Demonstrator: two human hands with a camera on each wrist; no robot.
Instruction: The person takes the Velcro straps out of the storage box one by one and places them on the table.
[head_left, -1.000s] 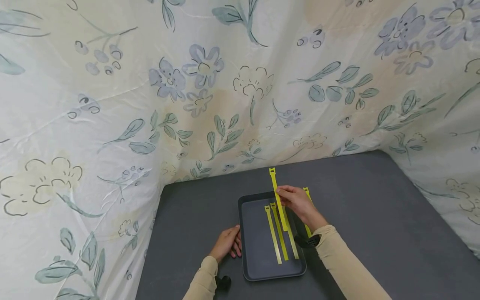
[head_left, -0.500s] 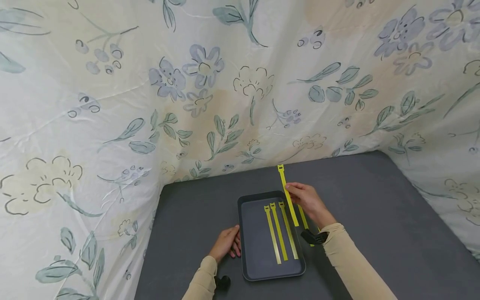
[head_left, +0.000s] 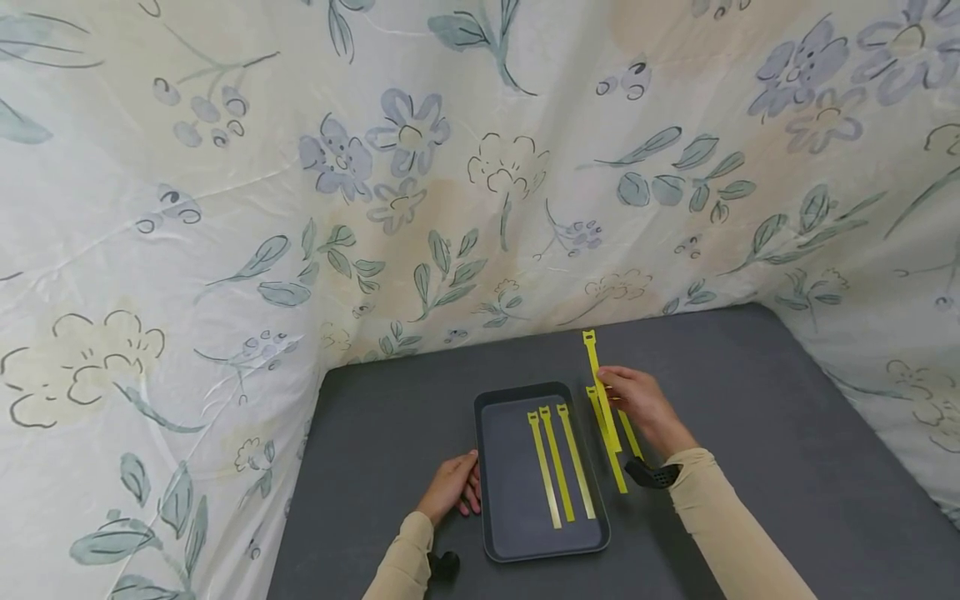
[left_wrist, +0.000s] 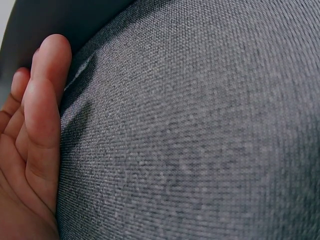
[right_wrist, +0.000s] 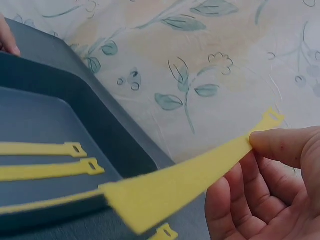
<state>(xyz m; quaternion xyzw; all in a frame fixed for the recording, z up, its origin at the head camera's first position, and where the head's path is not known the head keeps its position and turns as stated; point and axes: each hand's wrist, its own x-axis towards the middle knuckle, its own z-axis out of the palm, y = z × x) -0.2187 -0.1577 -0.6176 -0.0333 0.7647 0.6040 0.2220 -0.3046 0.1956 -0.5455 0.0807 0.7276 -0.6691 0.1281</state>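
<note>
Between thumb and fingers my right hand [head_left: 642, 404] pinches a yellow hook-and-loop cable strap [head_left: 592, 354], just below its slotted head. In the right wrist view the held strap [right_wrist: 175, 185] slants down to the left past the tray's corner. Inside the dark tray [head_left: 513, 483], 3 more yellow straps [head_left: 557, 467] lie side by side, heads at the far end. Two others, a near strap [head_left: 621, 479] and a farther strap [head_left: 630, 435], show on the table under my right hand. My left hand [head_left: 448, 487] rests at the tray's left side, fingers loosely extended.
The dark grey cloth-covered table [head_left: 390, 408] surrounds the tray. Behind it and at both sides hangs a pale flowered curtain [head_left: 510, 250]. The tray has a raised rim all round.
My right hand has moved right with the strap, from over the tray to above the straps beside it. The left hand and tray have stayed put.
</note>
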